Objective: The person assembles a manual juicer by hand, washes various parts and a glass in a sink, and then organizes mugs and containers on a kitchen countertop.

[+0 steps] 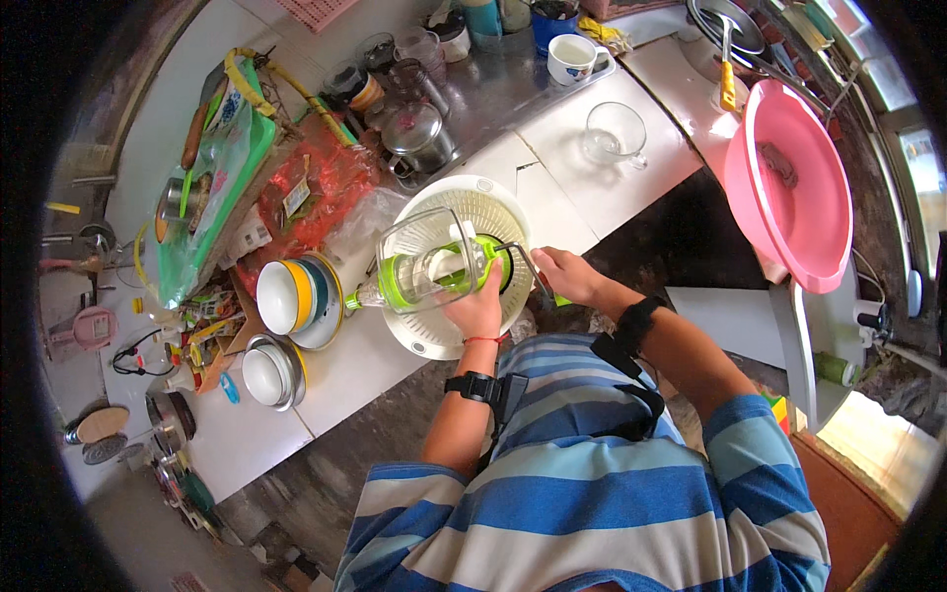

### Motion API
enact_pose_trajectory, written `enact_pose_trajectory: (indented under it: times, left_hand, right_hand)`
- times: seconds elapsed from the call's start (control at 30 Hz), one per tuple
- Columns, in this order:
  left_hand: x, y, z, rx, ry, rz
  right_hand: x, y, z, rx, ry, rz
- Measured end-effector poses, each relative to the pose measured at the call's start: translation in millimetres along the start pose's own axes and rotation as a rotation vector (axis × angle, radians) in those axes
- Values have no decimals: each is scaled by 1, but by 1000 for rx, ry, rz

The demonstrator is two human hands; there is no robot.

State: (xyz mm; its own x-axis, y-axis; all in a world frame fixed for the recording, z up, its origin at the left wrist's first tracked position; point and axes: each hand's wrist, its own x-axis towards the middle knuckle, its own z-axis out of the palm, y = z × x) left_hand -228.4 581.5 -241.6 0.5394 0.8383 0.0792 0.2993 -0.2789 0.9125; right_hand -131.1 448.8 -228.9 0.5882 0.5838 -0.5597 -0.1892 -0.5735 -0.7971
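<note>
A clear plastic and bright green hand-crank food grater [414, 280] lies tilted over a white colander [419, 333] on the tiled counter. My left hand [479, 304] is closed around its body, near the green ring at the crank end. A thin dark metal crank [517, 249] runs from that end toward my right hand [572, 276], whose fingers are closed around the handle. The handle itself is mostly hidden. Part of the colander's slatted inside shows behind the grater.
Stacked bowls [278, 296] stand left of the colander, beside a red plastic bag [321, 187]. Behind are a lidded metal pot [416, 136] and a metal tray [503, 99] with cups. A glass mug [614, 133] and a pink basin [797, 187] are to the right.
</note>
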Motion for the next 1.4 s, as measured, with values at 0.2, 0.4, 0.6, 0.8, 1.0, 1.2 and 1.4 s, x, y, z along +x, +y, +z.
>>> enact_pose_trajectory:
  times: [0.2,0.4,0.6,0.8,1.0,1.2,1.4]
  left_hand:
    - [4,5,0,-150,-21,-45]
    - [6,14,-24,-5,-240,7]
    - [-23,10,-91,305,-315,41]
    - [-24,1,-126,617,-344,464]
    - [-22,3,-118,591,-266,500]
    - [-8,-21,-131,556,-128,618]
    - [0,0,-129,597,-194,598]
  right_hand:
    - [-21,0,2,-343,-180,-139]
    - [-18,4,6,-438,-173,-182]
    - [-15,7,3,-567,-37,-240]
    - [-14,-20,-9,-740,-2,-232]
    - [3,-44,-23,-954,13,-127]
    - [21,-25,-16,-1026,-73,-442]
    - [5,-28,-19,-563,242,-371]
